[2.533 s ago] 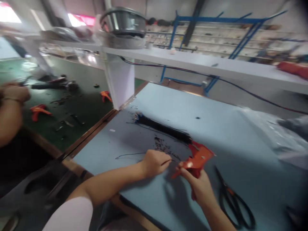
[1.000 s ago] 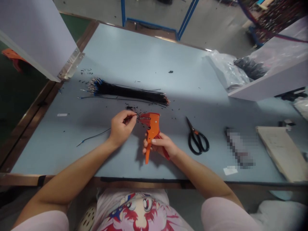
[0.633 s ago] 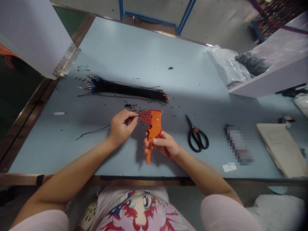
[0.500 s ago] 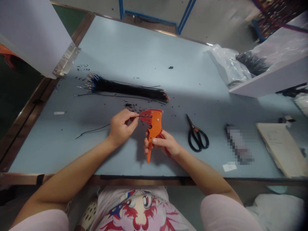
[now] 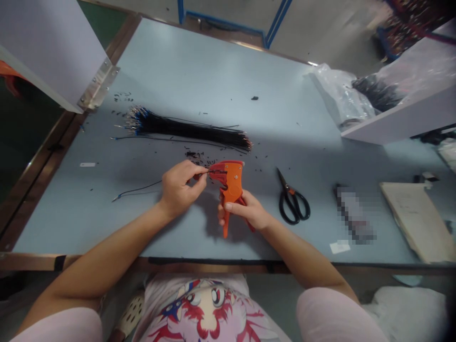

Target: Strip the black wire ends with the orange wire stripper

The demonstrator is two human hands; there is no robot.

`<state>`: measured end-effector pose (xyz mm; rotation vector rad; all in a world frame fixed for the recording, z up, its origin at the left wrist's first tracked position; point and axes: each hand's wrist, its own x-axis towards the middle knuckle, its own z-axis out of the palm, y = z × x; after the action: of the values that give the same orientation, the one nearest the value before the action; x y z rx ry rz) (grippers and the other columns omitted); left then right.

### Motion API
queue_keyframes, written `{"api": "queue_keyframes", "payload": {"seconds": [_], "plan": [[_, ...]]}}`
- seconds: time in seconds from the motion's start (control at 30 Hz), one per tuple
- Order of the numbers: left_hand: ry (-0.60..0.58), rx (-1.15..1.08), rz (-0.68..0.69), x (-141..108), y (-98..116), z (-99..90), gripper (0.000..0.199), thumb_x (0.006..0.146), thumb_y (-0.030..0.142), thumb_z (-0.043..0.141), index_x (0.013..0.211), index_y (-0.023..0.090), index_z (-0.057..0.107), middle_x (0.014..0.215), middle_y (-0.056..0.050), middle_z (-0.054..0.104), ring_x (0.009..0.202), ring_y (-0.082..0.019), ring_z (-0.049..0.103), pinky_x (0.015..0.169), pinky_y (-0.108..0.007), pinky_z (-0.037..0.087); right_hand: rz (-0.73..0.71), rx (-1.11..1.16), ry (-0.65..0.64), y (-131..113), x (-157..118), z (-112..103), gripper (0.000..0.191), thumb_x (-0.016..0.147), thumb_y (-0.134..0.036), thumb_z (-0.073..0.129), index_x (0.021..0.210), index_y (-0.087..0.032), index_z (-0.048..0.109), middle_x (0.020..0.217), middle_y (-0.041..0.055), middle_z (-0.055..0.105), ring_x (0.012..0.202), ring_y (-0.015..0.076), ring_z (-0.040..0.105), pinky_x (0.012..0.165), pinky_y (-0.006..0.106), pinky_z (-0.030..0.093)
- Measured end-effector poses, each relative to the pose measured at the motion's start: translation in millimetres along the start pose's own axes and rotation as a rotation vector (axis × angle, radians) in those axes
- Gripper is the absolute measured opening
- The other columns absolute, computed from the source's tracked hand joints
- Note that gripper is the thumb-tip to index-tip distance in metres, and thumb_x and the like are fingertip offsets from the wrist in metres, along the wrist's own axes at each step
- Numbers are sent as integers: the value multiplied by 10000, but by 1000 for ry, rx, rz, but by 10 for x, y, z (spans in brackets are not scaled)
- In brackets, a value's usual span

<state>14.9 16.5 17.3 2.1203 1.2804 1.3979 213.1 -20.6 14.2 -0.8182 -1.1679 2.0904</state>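
My left hand (image 5: 184, 186) pinches a thin black wire (image 5: 142, 188) near one end. Its other end, with a blue and metal terminal, trails out to the left over the table. The pinched end reaches the jaws of an orange and red wire stripper (image 5: 233, 183). My right hand (image 5: 245, 211) is wrapped around the stripper's handles and holds it upright. Behind both hands lies a thick bundle of black wires (image 5: 192, 130), with blue-collared terminals on the left and bare copper tips on the right. Small black insulation scraps (image 5: 199, 159) are scattered between bundle and stripper.
Black-handled scissors (image 5: 294, 204) lie to the right of my right hand. Farther right are a blurred-out object (image 5: 354, 213), a white card (image 5: 340, 247) and a beige board (image 5: 416, 218). Clear plastic bags (image 5: 342, 97) sit at the back right beside a white panel (image 5: 402, 114).
The stripper has shifted slightly right and its handles sit closer together, with my right hand squeezed tighter. My left hand keeps its pinch on the wire near the jaws.
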Motion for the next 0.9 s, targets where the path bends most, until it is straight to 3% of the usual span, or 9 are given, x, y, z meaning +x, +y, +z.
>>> {"api": "queue_keyframes", "payload": {"seconds": [0.9], "plan": [[-47, 92, 5, 2, 26, -48, 96, 786, 161, 556, 745, 184, 639, 611, 15, 563, 562, -94, 482, 559, -237, 367, 26, -81, 57, -16, 0, 41, 266, 805, -307, 666, 848, -157, 451, 575, -1, 614, 465, 149, 604, 410, 252, 509]]}}
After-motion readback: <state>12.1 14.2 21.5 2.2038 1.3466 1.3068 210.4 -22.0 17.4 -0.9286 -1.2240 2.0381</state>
